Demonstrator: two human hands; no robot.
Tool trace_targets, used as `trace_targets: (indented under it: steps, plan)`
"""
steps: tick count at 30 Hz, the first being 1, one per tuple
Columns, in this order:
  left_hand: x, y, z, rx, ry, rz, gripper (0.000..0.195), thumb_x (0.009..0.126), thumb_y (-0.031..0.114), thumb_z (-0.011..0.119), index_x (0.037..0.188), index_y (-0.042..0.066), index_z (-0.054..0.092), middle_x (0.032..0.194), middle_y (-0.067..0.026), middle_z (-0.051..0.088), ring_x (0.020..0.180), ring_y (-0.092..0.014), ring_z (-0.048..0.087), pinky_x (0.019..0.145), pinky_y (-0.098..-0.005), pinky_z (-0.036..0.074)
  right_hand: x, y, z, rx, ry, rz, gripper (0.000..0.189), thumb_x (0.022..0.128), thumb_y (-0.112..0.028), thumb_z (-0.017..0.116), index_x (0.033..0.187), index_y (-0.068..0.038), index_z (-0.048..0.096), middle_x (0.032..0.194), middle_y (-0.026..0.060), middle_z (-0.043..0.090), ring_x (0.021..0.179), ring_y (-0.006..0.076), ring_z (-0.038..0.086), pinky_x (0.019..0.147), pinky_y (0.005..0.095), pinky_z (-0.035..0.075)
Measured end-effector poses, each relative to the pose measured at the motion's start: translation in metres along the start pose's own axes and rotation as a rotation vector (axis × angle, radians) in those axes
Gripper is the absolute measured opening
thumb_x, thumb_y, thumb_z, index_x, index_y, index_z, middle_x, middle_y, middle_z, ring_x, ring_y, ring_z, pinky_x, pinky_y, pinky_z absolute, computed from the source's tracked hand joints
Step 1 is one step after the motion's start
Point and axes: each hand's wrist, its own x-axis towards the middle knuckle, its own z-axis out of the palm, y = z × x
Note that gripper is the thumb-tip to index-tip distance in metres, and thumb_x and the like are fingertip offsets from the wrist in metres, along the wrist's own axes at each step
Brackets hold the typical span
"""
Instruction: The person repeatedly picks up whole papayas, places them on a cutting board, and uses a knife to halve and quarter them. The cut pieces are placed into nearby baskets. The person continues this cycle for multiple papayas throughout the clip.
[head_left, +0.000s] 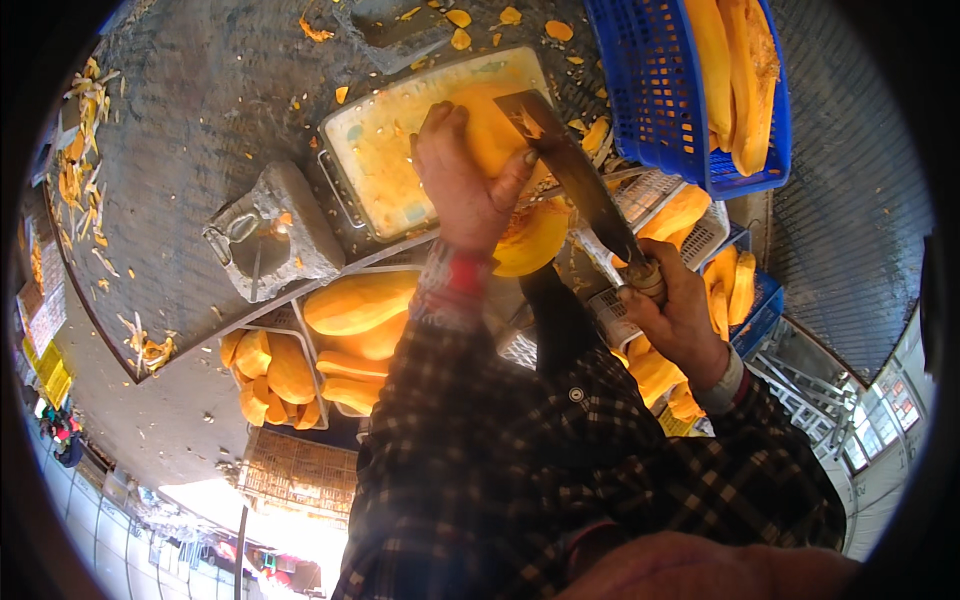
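Observation:
My left hand (472, 176) lies on a peeled orange pumpkin piece (491, 127), fingers over its left side and thumb near the knife. The piece rests on a worn, pale rectangular board or tray (386, 169) with a metal handle. My right hand (679, 307) grips the handle of a broad-bladed knife (581, 176), whose dark blade reaches up and left across the piece's right side, with orange flesh stuck near its tip. Below my left thumb, a rounded yellow pumpkin part (536, 240) with stringy pulp sticks out past the table edge. Whether it joins the upper piece is unclear.
A blue plastic crate (652, 90) of long pumpkin pieces stands at the upper right. A rough block-shaped holder (300, 232) sits left of the board. Below the table edge are crates of peeled pumpkins (360, 300). Peelings (82, 180) and scraps lie on the metal tabletop (210, 97).

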Motion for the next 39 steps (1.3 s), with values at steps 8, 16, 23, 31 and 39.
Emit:
trace_targets:
  steps: [8, 16, 23, 31, 39]
  plan:
    - [0.008, 0.005, -0.001, 0.032, 0.026, 0.010, 0.070, 0.081, 0.038, 0.085, 0.131, -0.001, 0.057, 0.136, -0.0253, 0.059, 0.125, -0.045, 0.055, 0.109, -0.0525, 0.042, 0.015, 0.000, 0.011, -0.087, 0.014, 0.160, 0.043, 0.088, -0.012, 0.080, 0.125, 0.004, 0.064, 0.086, 0.0027, 0.069, 0.079, 0.0071, 0.063, 0.072, 0.0281, 0.054]
    - [0.013, 0.008, -0.009, -0.032, 0.007, -0.075, 0.066, 0.074, 0.029, 0.086, 0.127, 0.000, 0.058, 0.134, -0.0227, 0.059, 0.126, -0.043, 0.055, 0.108, -0.0531, 0.043, 0.026, -0.025, 0.012, -0.222, -0.049, 0.342, 0.047, 0.081, -0.019, 0.076, 0.121, 0.004, 0.069, 0.096, 0.0252, 0.075, 0.092, 0.0362, 0.077, 0.084, 0.0417, 0.059]
    - [0.011, 0.006, -0.012, -0.049, 0.044, -0.105, 0.066, 0.069, 0.029, 0.087, 0.122, 0.000, 0.061, 0.131, -0.0210, 0.060, 0.126, -0.042, 0.055, 0.109, -0.0559, 0.042, 0.044, -0.031, 0.015, -0.113, -0.162, 0.407, 0.039, 0.085, -0.007, 0.073, 0.123, 0.003, 0.066, 0.084, -0.0022, 0.066, 0.074, 0.0045, 0.059, 0.064, 0.0243, 0.048]
    - [0.012, 0.002, -0.012, -0.076, 0.117, -0.113, 0.067, 0.070, 0.044, 0.082, 0.121, 0.004, 0.064, 0.127, -0.0201, 0.061, 0.125, -0.044, 0.058, 0.114, -0.0693, 0.034, 0.109, 0.004, 0.045, -0.173, -0.219, 0.361, 0.045, 0.080, -0.013, 0.075, 0.119, 0.008, 0.068, 0.085, 0.0134, 0.071, 0.078, 0.0226, 0.067, 0.073, 0.0377, 0.055]
    - [0.020, 0.024, -0.001, 0.011, 0.118, -0.193, 0.063, 0.071, 0.038, 0.080, 0.123, 0.006, 0.066, 0.129, -0.0176, 0.062, 0.129, -0.043, 0.057, 0.113, -0.0706, 0.034, 0.112, 0.042, 0.053, -0.150, -0.189, 0.278, 0.054, 0.079, -0.013, 0.076, 0.130, 0.004, 0.068, 0.092, 0.0214, 0.074, 0.085, 0.0300, 0.073, 0.078, 0.0404, 0.057]
